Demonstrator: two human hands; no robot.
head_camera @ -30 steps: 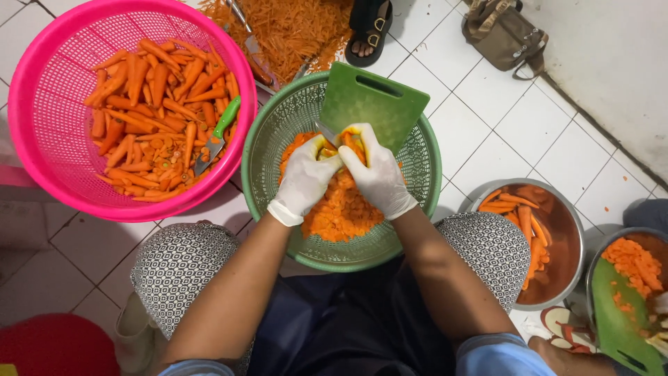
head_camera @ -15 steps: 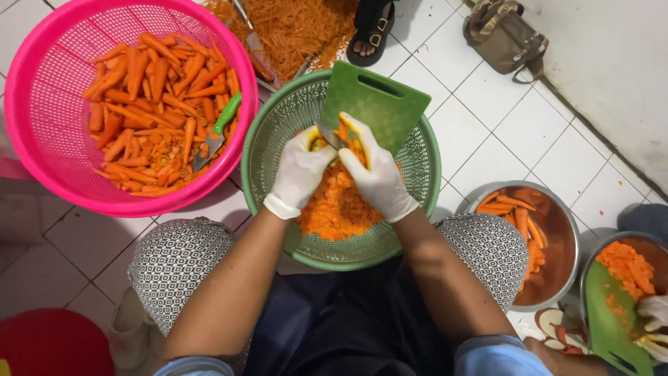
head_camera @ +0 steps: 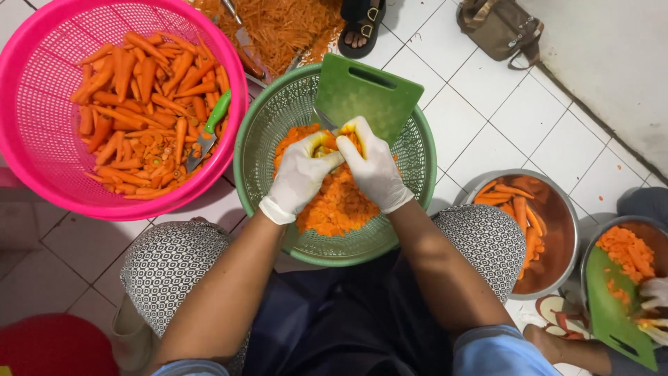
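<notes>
Chopped carrot pieces point(head_camera: 337, 205): orange, small, heaped in green perforated basket point(head_camera: 264, 132). Green cutting board point(head_camera: 376, 94): tilted, propped on basket's far rim.

Both gloved hands, left point(head_camera: 300, 174) and right point(head_camera: 372, 167), meet with fingers curled.

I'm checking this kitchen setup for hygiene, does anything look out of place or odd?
Yes. A sandalled foot stands right beside the grated carrot pile on the tiled floor. Also, a green-handled peeler lies loose among the peeled carrots in the pink basket.
</notes>
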